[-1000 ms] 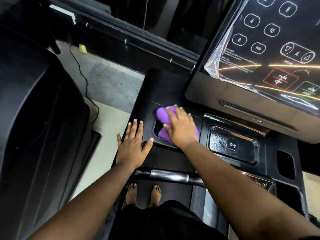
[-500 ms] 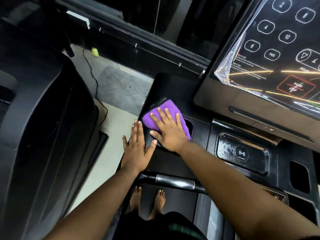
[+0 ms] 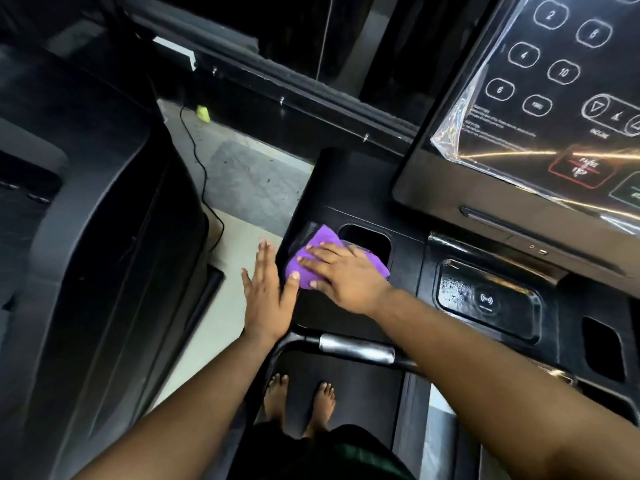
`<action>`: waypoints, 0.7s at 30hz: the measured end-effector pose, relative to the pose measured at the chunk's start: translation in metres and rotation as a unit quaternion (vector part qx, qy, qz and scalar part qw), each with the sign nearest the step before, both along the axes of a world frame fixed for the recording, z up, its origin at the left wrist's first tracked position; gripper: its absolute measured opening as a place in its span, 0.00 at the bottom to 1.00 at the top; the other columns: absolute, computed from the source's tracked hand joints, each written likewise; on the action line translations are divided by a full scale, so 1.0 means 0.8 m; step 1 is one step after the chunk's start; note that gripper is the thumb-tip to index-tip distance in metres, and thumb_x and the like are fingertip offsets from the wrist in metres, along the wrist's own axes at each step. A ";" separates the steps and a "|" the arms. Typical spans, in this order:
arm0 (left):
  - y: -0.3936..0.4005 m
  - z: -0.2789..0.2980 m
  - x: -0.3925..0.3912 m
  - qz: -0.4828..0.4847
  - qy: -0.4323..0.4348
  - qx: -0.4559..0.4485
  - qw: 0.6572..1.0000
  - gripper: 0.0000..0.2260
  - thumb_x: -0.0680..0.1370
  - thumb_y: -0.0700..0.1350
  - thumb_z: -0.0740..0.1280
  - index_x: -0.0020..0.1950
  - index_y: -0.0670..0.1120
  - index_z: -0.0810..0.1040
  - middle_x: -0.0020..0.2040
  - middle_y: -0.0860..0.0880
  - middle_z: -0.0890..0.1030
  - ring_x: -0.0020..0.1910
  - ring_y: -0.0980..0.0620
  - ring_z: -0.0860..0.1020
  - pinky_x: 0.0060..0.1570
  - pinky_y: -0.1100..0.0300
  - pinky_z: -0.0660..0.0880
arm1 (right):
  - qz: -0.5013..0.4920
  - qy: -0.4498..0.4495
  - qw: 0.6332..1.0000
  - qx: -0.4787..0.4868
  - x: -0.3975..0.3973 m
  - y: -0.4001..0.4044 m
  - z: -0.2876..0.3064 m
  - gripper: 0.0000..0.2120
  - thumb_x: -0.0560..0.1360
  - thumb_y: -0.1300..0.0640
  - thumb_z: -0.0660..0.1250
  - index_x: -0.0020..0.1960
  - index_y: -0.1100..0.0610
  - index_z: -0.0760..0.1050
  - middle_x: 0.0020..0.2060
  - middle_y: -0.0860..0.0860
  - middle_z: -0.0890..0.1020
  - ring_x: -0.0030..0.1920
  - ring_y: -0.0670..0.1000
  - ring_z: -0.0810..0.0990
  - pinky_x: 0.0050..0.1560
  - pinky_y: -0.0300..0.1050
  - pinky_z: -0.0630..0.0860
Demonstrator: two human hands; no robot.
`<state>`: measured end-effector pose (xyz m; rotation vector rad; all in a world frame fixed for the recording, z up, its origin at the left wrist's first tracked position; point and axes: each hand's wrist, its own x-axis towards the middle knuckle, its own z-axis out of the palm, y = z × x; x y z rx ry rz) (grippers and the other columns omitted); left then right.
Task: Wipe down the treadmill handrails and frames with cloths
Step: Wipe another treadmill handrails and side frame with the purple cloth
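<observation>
Right hand (image 3: 346, 278) flat, pressing purple cloth (image 3: 311, 258) at console tray's (image 3: 346, 188) left edge; left hand (image 3: 266, 292) open beside. Panel (image 3: 540, 98): "INCLINE", "PAUSE/STOP".

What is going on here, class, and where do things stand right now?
A person standing barefoot on a treadmill presses a purple cloth flat with the right hand onto the black console tray, beside the cup holder. The left hand, fingers straight, rests at the tray's left edge.

You're working in dim light, with streaky glare on the console's plastic film (image 3: 485, 109), motion blur at left, and wide-angle bending at the edges.
</observation>
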<state>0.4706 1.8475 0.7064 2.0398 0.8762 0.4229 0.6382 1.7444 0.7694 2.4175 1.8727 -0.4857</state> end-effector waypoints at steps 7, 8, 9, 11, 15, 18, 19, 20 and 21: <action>-0.019 -0.007 -0.038 -0.175 0.180 0.111 0.962 0.40 0.78 0.71 0.40 0.85 0.51 0.44 0.84 0.54 0.38 0.81 0.58 0.34 0.77 0.41 0.33 | -0.117 -0.125 0.982 -0.080 0.036 -0.047 0.044 0.28 0.81 0.31 0.53 0.77 0.41 0.67 0.70 0.46 0.76 0.71 0.55 0.68 0.64 0.55 0.67; -0.021 -0.007 -0.038 -0.187 0.187 0.127 0.956 0.40 0.78 0.71 0.40 0.85 0.52 0.43 0.83 0.55 0.37 0.80 0.58 0.33 0.77 0.41 0.32 | -0.151 -0.129 0.978 -0.067 0.019 -0.056 0.040 0.29 0.80 0.30 0.52 0.76 0.41 0.67 0.68 0.46 0.76 0.70 0.56 0.68 0.62 0.56 0.68; -0.022 -0.007 -0.036 -0.195 0.194 0.133 0.952 0.40 0.78 0.72 0.40 0.85 0.53 0.42 0.83 0.56 0.35 0.80 0.58 0.31 0.77 0.41 0.32 | -0.162 -0.136 0.976 -0.051 -0.002 -0.065 0.034 0.29 0.79 0.30 0.53 0.75 0.41 0.69 0.67 0.47 0.77 0.69 0.56 0.69 0.60 0.57 0.69; -0.021 -0.005 -0.034 -0.203 0.204 0.138 0.948 0.40 0.77 0.72 0.39 0.85 0.53 0.41 0.82 0.56 0.34 0.80 0.58 0.31 0.77 0.40 0.33 | -0.133 -0.151 0.979 -0.037 -0.037 -0.080 0.023 0.29 0.77 0.31 0.54 0.74 0.41 0.71 0.63 0.49 0.78 0.65 0.57 0.71 0.53 0.56 0.69; -0.020 -0.004 -0.035 -0.208 0.215 0.148 0.943 0.41 0.76 0.73 0.39 0.84 0.53 0.40 0.82 0.55 0.34 0.81 0.56 0.32 0.78 0.39 0.34 | -0.194 -0.178 0.963 -0.051 0.005 -0.112 0.027 0.27 0.78 0.35 0.54 0.74 0.42 0.68 0.63 0.51 0.75 0.63 0.58 0.71 0.53 0.58 0.73; -0.020 -0.003 -0.034 -0.203 0.215 0.148 0.944 0.40 0.77 0.73 0.39 0.84 0.54 0.39 0.83 0.55 0.35 0.81 0.56 0.33 0.79 0.38 0.36 | -0.311 -0.164 0.933 -0.080 0.049 -0.115 0.027 0.29 0.81 0.37 0.54 0.80 0.42 0.59 0.74 0.53 0.68 0.72 0.59 0.65 0.65 0.66 0.69; -0.021 -0.003 -0.033 -0.203 0.212 0.146 0.945 0.40 0.77 0.73 0.39 0.84 0.54 0.40 0.83 0.55 0.35 0.81 0.56 0.33 0.79 0.38 0.36 | -0.334 -0.143 0.929 -0.074 0.052 -0.110 0.023 0.29 0.82 0.37 0.55 0.81 0.43 0.57 0.76 0.53 0.65 0.75 0.59 0.63 0.69 0.67 0.66; -0.021 -0.002 -0.032 -0.202 0.210 0.145 0.946 0.40 0.77 0.73 0.40 0.84 0.54 0.40 0.83 0.55 0.36 0.81 0.56 0.33 0.79 0.38 0.36 | -0.345 -0.127 0.928 -0.063 0.048 -0.103 0.020 0.30 0.82 0.38 0.55 0.82 0.44 0.56 0.78 0.54 0.64 0.76 0.60 0.62 0.72 0.67 0.62; -0.021 -0.001 -0.033 -0.203 0.210 0.144 0.945 0.40 0.77 0.73 0.40 0.84 0.54 0.40 0.83 0.55 0.36 0.81 0.56 0.33 0.79 0.38 0.36 | -0.345 -0.118 0.930 -0.054 0.039 -0.100 0.017 0.30 0.82 0.39 0.55 0.82 0.45 0.56 0.79 0.55 0.63 0.76 0.60 0.63 0.74 0.66 0.60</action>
